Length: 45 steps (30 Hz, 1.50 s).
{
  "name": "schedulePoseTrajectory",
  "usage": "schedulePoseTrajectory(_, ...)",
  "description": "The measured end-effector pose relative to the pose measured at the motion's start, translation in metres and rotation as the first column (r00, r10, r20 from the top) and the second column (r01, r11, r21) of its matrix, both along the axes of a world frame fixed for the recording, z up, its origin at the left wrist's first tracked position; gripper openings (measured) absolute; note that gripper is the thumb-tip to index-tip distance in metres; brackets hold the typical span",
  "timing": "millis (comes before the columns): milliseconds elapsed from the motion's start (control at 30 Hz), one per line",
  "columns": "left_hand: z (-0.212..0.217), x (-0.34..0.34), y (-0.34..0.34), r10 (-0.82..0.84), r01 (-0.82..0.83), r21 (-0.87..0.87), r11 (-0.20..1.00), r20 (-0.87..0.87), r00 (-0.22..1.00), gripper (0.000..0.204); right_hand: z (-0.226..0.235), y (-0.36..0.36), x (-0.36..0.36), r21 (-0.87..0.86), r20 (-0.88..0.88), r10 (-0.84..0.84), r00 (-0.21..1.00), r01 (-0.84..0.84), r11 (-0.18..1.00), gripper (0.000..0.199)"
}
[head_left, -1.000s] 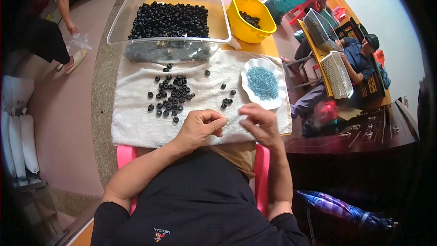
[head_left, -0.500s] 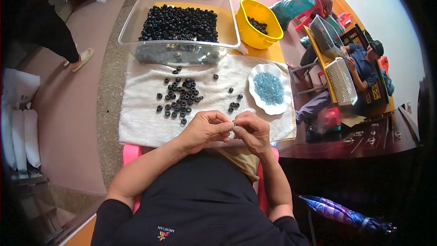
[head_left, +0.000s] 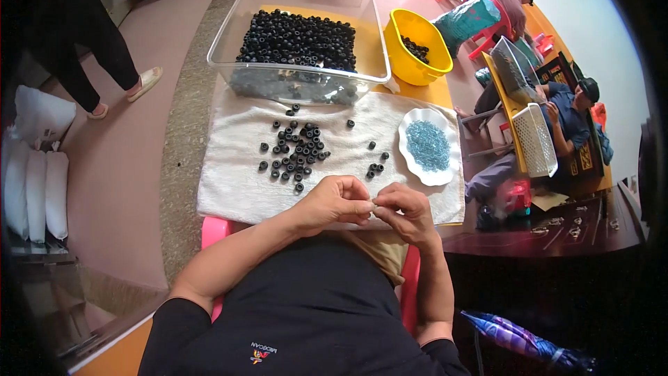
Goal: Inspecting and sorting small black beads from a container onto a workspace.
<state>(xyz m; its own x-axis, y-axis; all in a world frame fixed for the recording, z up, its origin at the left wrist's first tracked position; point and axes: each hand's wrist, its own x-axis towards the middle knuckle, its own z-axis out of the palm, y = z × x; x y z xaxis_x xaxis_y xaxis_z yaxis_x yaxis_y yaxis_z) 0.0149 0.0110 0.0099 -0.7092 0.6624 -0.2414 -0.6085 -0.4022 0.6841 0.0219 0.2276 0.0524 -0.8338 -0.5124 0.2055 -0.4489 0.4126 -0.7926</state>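
My left hand and my right hand meet fingertip to fingertip above the near edge of a white towel. Both are closed in a pinch, and whatever sits between the fingertips is too small to make out. Just beyond my left hand lies a loose pile of small black ring-shaped parts. A few more black parts rest beyond my right hand. To their right, a white scalloped dish holds many tiny clear-blue pieces.
A large clear plastic bin with many black parts stands at the back of the table. Beside it is a yellow tub with more parts. A person stands at left with a clear bag; others sit at right. A folded umbrella lies lower right.
The whole scene has shifted a little right and down in the picture. At left the standing person shows more fully. My hands stay pinched together.
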Motion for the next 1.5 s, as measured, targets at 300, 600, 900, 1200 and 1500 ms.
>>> schedulePoseTrajectory(300,0.007,0.003,-0.003,-0.17,0.17,0.032,0.985,-0.004,0.985,0.02,0.018,0.004,-0.007,-0.012,0.317,0.191,0.929,-0.198,0.98,0.012)
schedulePoseTrajectory(600,0.011,0.001,-0.005,-0.21,0.211,0.051,0.976,-0.028,0.977,0.021,0.01,0.007,-0.006,-0.132,0.492,0.18,0.852,-0.131,0.983,0.011)
schedulePoseTrajectory(900,0.009,-0.001,-0.006,-0.032,0.02,0.117,0.993,0.101,0.994,0.016,-0.005,-0.011,0.014,-0.012,-0.033,-0.066,0.997,0.066,0.998,0.019)
schedulePoseTrajectory(1200,0.004,0.002,-0.001,0.139,-0.139,0.103,0.985,0.005,0.99,0.012,-0.017,-0.028,0.017,-0.052,-0.336,-0.214,0.917,0.208,0.977,0.023)
schedulePoseTrajectory(1500,0.026,0.015,0.003,0.105,-0.086,0.193,0.977,-0.091,0.99,0.009,-0.001,-0.036,-0.048,0.021,-0.225,-0.046,0.973,0.052,0.998,0.018)
